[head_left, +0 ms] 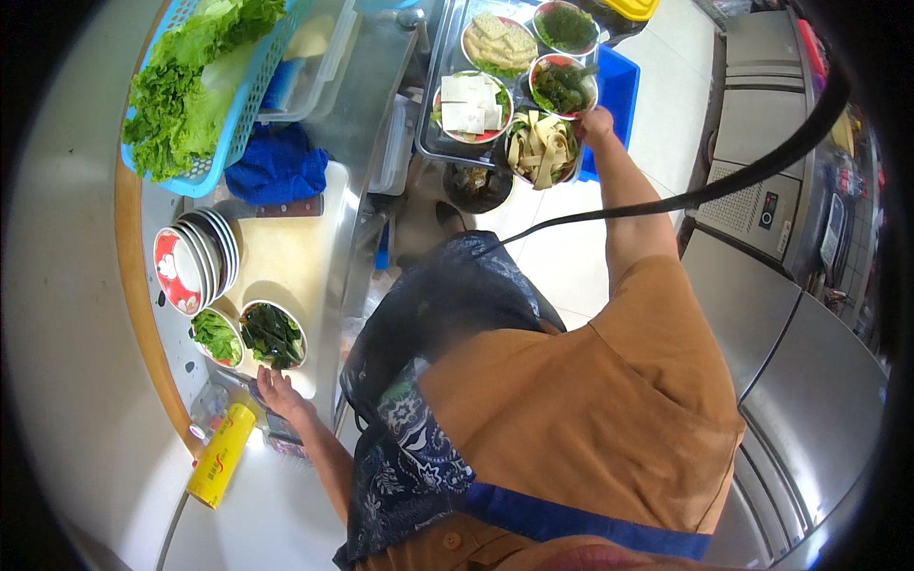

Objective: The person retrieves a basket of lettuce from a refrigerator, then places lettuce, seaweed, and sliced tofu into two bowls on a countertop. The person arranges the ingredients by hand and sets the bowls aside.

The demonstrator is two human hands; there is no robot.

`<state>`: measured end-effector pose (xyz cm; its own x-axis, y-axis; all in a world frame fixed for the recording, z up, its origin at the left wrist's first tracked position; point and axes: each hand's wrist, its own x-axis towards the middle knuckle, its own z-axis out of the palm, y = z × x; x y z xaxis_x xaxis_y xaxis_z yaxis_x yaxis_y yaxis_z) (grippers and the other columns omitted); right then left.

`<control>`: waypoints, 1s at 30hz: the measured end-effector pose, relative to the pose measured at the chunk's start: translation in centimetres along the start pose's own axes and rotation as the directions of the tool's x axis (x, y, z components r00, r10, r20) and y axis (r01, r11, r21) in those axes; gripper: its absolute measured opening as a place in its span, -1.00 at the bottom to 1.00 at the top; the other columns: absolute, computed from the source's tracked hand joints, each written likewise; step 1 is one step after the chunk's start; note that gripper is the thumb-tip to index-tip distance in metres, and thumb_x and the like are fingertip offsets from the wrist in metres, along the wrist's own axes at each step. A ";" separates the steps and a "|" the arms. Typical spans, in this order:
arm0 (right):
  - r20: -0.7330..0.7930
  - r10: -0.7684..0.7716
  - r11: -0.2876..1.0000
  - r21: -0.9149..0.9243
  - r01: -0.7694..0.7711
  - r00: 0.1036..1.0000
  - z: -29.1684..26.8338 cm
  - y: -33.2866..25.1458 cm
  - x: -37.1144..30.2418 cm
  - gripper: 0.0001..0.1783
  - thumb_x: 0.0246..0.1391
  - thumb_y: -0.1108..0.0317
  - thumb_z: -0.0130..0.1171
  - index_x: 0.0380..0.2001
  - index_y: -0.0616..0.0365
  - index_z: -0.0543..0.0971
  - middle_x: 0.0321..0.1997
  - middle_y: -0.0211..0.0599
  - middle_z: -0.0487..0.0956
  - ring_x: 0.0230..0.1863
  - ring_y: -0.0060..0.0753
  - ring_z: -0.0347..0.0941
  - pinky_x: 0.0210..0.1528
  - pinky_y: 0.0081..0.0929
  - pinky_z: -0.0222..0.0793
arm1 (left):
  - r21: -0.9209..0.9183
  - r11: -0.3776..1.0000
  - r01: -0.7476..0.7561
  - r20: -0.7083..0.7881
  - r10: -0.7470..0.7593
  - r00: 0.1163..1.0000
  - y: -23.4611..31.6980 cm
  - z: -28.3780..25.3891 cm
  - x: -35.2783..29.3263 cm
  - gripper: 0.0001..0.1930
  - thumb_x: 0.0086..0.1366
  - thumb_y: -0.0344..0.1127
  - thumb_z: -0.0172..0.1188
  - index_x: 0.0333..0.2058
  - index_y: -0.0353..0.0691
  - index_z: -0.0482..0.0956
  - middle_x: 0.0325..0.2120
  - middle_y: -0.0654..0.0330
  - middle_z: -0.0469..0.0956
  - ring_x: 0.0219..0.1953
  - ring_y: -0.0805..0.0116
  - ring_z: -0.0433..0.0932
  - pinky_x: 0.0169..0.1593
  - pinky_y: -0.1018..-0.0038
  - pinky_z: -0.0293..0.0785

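Note:
My right hand [595, 126] grips the rim of a red-and-white bowl holding lumpy dark green food [564, 86]. That bowl is at the edge of a clear tray [428, 119], among several filled bowls. Right below it is a bowl of pale tan strips [541, 150]; beside it, a bowl of white square slices [468, 103]. My left hand [278, 392] holds nothing, its fingers stretched out close to a bowl of dark green seaweed [273, 335]. I cannot tell whether they touch it. A bowl of leafy greens [217, 338] stands next to the seaweed.
Stacked bowls [190, 265] lean on a cutting board [276, 252] near a blue cloth [278, 167]. Lettuce [186, 114] fills a blue basket [221, 143]. A yellow roll box [222, 457] lies at lower left. A blue bin [621, 90] is beyond the tray. A black cable [733, 186] crosses the right side.

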<state>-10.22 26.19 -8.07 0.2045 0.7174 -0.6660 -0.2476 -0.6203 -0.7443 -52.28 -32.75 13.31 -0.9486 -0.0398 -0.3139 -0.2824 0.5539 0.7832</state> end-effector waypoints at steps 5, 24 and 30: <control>0.149 -0.112 0.994 0.026 0.110 0.982 1.0 -1.1 -3.5 -0.85 -0.10 0.65 -0.01 -0.39 0.25 0.41 -0.56 -0.25 0.39 -0.68 -0.36 0.31 -0.66 -0.46 0.25 | -0.077 0.996 0.047 0.052 -0.044 0.998 -0.1 0.4 -0.8 -0.56 0.28 -0.22 -0.02 0.10 -0.18 0.22 0.02 0.05 0.31 0.01 0.17 0.35 0.10 0.21 0.24; 0.144 -0.032 0.999 -0.005 0.033 0.989 -0.9 -0.1 -1.8 -0.81 -0.06 0.57 0.03 -0.29 0.31 0.46 -0.56 -0.34 0.43 -0.68 -0.51 0.30 -0.68 -0.58 0.19 | -0.289 0.942 0.173 0.089 -0.154 0.984 0.5 0.9 -0.5 -0.51 0.32 -0.10 -0.06 0.13 -0.19 0.12 0.04 0.04 0.31 -0.11 0.12 0.42 -0.07 0.24 0.41; 0.422 -0.061 0.828 -0.485 0.283 0.904 -3.0 -1.2 -6.1 -0.63 -0.13 0.54 0.01 -0.15 0.32 0.45 -0.44 -0.25 0.49 -0.58 -0.46 0.40 -0.61 -0.58 0.33 | -0.379 0.858 0.347 0.267 -0.258 0.928 -1.8 0.0 1.0 -0.61 0.34 -0.21 -0.13 0.08 -0.22 0.17 -0.08 0.00 0.38 -0.19 0.11 0.46 -0.10 0.21 0.47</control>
<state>-8.38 21.57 -3.26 -0.2000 0.8208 -0.5351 0.3118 -0.4645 -0.8289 -52.74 -33.81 11.59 -0.7697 0.0425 -0.6370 -0.6260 0.1456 0.7661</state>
